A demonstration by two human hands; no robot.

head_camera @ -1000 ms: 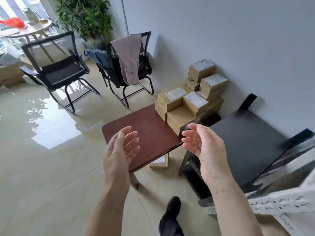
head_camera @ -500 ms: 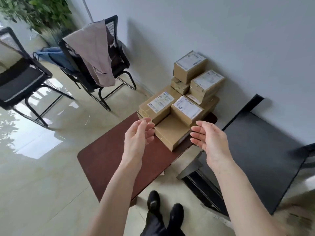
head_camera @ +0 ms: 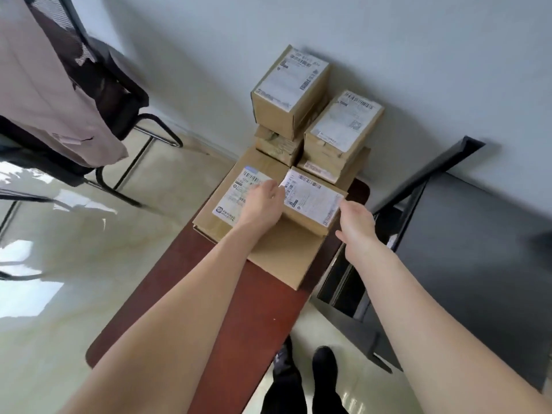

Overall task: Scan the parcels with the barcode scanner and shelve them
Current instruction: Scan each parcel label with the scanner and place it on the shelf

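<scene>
Pick-up step: left hand (head_camera: 263,201) and right hand (head_camera: 357,219), open and empty, flank the front parcel (head_camera: 313,201) on the counter (head_camera: 239,324). Next: close and lift. No scanner visible.

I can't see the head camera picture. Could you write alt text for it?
Two bare hands, left hand and right hand, reach either side of a small white-labelled cardboard parcel in a stack of brown cardboard boxes on a reddish-brown wooden table, beside a black shelf unit.
</scene>
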